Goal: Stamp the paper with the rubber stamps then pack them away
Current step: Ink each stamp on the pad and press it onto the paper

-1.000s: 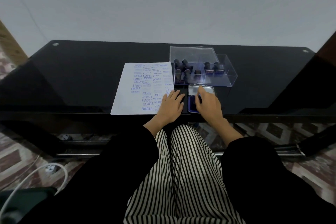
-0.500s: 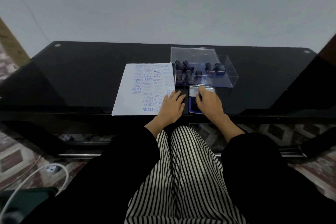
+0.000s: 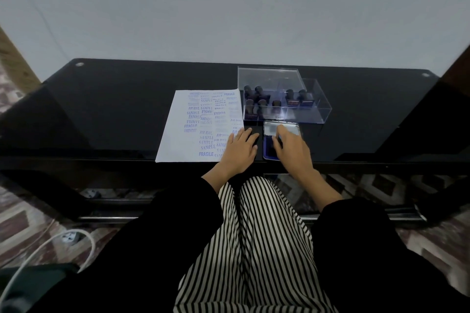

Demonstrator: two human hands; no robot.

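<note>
A white paper (image 3: 195,127) covered in blue stamp prints lies on the black glass table (image 3: 114,109). To its right stands a clear plastic box (image 3: 315,107) holding several dark-handled rubber stamps (image 3: 256,103). In front of the box lies an open ink pad (image 3: 268,154) with its shiny lid (image 3: 270,128) raised toward the box. My left hand (image 3: 239,152) rests flat, fingers spread, on the paper's lower right corner and holds nothing. My right hand (image 3: 292,152) covers the ink pad, index fingertip on the lid and thumb at the blue pad's left side.
The clear box lid (image 3: 267,76) lies behind the box, partly under it. The table's near edge (image 3: 127,164) runs just below the paper. My striped lap fills the foreground. A white cable (image 3: 50,244) lies on the patterned floor at the left.
Both hands stay almost where they were. My right index finger has crept slightly further onto the ink pad's lid.
</note>
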